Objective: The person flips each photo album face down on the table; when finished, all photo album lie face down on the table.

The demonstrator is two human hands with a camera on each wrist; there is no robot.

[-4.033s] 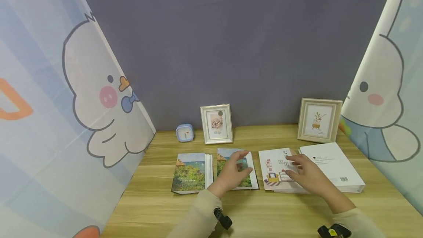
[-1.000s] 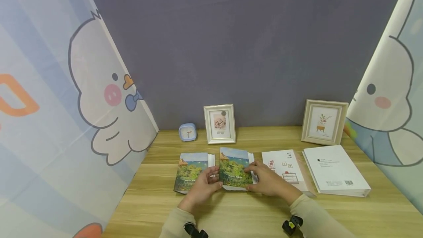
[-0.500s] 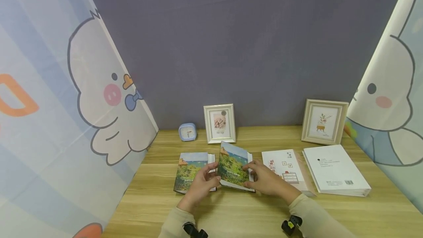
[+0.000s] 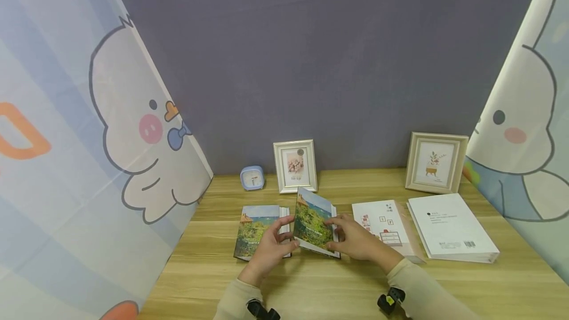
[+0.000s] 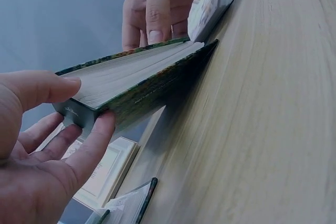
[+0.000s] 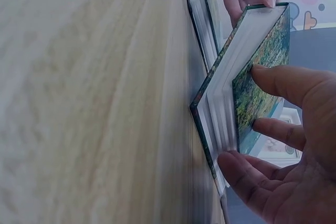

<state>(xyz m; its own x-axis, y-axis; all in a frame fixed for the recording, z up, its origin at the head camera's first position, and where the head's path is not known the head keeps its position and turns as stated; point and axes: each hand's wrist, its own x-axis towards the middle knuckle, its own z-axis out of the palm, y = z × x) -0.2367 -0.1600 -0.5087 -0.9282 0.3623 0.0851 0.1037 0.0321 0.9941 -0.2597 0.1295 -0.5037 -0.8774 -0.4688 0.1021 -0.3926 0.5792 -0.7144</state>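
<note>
The left hand (image 4: 269,245) and right hand (image 4: 355,239) pinch the thick green-and-blue photo album (image 4: 309,219) by its two sides. It tilts, left side up off the yellow-brown wooden table (image 4: 338,293), beside a matching flat green-and-blue album (image 4: 251,233).

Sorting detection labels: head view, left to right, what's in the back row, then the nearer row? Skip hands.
Back: blue clock → flower-picture frame → plant-picture frame.
Nearer: flat photo album → tilted photo album → white book with furniture drawing → white book with barcode.
</note>
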